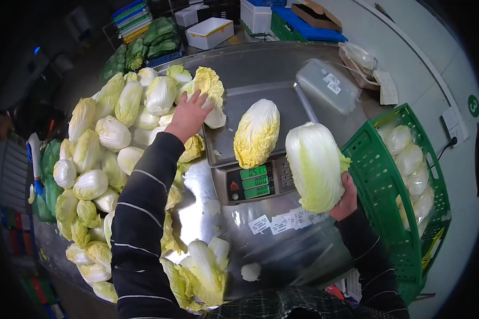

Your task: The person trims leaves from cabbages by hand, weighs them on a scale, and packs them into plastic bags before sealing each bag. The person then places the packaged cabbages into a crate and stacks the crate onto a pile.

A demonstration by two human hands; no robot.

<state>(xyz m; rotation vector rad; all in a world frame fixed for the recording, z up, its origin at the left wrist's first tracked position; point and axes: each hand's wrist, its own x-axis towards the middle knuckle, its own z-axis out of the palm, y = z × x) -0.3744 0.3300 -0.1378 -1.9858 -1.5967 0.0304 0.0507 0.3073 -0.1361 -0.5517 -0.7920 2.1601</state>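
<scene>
My right hand (pixel 347 199) is closed around the lower right side of a large napa cabbage (pixel 315 165), holding it over the front right of the scale. On the steel scale pan (pixel 221 143) lies another napa cabbage (pixel 257 133) with yellowish leaves at its lower end. The scale's green display (pixel 255 181) is lit below it. My left hand (pixel 189 116) is stretched out with its fingers spread, by a yellow-leaved cabbage (pixel 210 90) at the pan's left edge. I cannot tell whether it touches that one. A heap of napa cabbages (pixel 112 133) fills the left side of the table.
A green crate (pixel 380 175) with wrapped cabbages (pixel 410 154) stands tilted at the right. Clear plastic bags (pixel 327 85) lie behind the scale. Printed labels (pixel 287 220) are stuck on the steel table (pixel 298 255) in front. Loose leaves (pixel 205 266) lie near my left sleeve.
</scene>
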